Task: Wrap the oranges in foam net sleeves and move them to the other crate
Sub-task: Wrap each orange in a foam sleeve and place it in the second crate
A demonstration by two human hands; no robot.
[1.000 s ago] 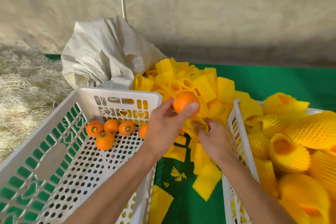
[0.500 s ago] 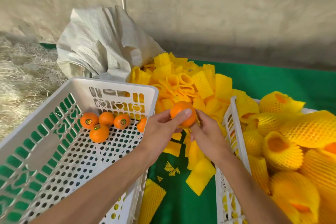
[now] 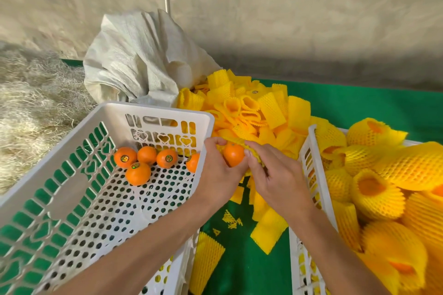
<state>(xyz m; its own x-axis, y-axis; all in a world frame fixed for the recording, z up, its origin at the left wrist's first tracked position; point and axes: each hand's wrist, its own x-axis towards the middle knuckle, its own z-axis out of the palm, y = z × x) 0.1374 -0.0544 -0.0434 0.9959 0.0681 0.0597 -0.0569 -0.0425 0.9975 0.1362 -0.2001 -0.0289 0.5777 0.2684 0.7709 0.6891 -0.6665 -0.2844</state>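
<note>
The left hand [image 3: 217,175] hides one side of the held orange [image 3: 233,154]. The right crate [image 3: 309,175] runs off the picture's right edge, and its near wrapped oranges [image 3: 395,254] are blurred.

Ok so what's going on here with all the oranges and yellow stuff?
A person is wrapping oranges in foam sleeves. The left hand holds a bare orange while the right hand pulls a sleeve over it, above the gap between two crates. The left crate has five bare oranges left. The right crate is piled with wrapped ones, and loose sleeves are heaped behind.
</note>
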